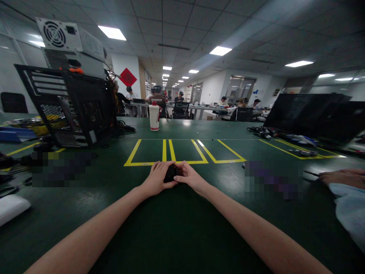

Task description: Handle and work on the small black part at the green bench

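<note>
A small black block-like object (170, 174) is between my two hands at the middle of the green table; its exact kind cannot be made out. My left hand (158, 177) wraps over its left side, fingers across the top and thumb along the near edge. From the other side, my right hand (190, 176) closes on it with thumb and fingertips. The fingers hide much of the object. Just beyond the hands, yellow tape outlines (164, 152) mark the tabletop (119, 213).
A computer case (85, 106) topped by power supplies (61, 36) stands at left. A white tumbler (154, 118) stands beyond the tape. Black monitors (308, 114) and cables (264, 132) are at right. Another person's hand and blue sleeve (349, 205) rest at the right edge.
</note>
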The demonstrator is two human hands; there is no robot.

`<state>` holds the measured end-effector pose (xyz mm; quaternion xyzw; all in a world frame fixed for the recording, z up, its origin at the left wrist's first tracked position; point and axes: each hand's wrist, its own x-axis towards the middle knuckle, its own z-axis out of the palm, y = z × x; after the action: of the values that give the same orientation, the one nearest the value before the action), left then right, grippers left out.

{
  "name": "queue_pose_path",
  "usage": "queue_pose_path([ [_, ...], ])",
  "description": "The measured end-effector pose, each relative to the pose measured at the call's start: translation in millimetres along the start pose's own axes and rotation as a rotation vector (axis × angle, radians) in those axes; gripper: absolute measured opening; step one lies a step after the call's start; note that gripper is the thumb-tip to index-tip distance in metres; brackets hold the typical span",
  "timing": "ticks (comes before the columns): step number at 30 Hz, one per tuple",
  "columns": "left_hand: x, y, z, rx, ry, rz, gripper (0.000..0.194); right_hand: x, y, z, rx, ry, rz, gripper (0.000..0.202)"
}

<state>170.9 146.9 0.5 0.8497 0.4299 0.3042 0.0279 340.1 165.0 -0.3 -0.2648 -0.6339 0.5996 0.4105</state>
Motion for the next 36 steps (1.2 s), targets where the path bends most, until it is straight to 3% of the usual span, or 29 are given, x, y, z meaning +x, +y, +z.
queue_pose_path([
  [5,0,1,-2.4,-0.014,-0.01,0.0,0.059,-1,0,2,-0.079,0.081,0.001,0.025],
  [9,0,4,-4.7,-0.023,-0.02,-0.007,0.058,2,2,1,-0.086,0.11,0.028,0.026],
  [19,-1,3,-4.3,-0.026,-0.01,-0.004,0.057,-1,-4,0,0.007,0.003,0.031,0.04],
  [26,0,0,-0.3,-0.003,0.003,-0.001,0.06,4,6,0,-0.05,0.127,0.023,0.026],
  [36,0,0,0.3,-0.011,0.005,0.004,0.059,0,-1,-2,0.028,-0.016,0.026,0.04],
])
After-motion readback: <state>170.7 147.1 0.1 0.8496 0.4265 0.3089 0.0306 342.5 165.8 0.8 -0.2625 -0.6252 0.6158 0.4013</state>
